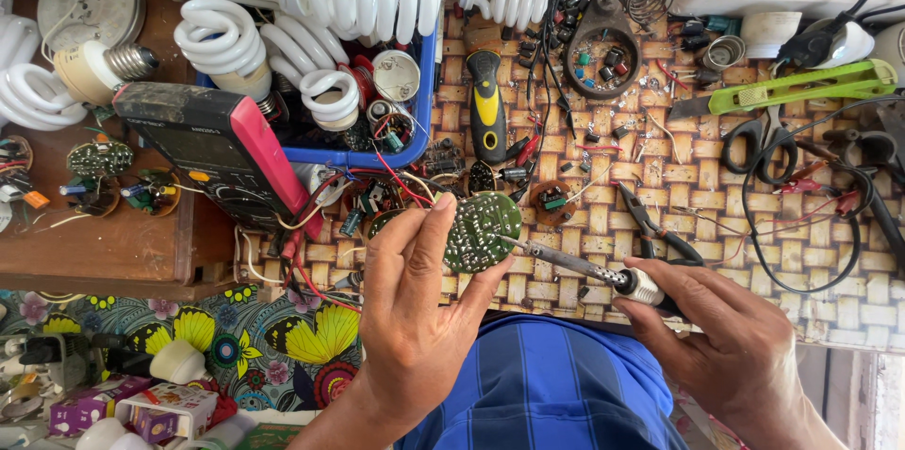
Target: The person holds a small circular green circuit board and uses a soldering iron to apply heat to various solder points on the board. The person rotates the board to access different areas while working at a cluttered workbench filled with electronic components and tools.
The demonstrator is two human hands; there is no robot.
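The left hand (415,318) pinched a round green circuit board (481,230) above the woven bamboo mat (698,205), the right hand (726,346) gripped a soldering iron (575,266) touching it — a slipped tip could probably burn fingers (436,224).

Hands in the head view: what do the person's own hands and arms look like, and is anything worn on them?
Both hands are bare: no gloves, rings or watch show on the left hand or the right hand. The forearms are bare as far as the frame reaches; no sleeve is in view. Between them shows blue clothing with darker stripes.
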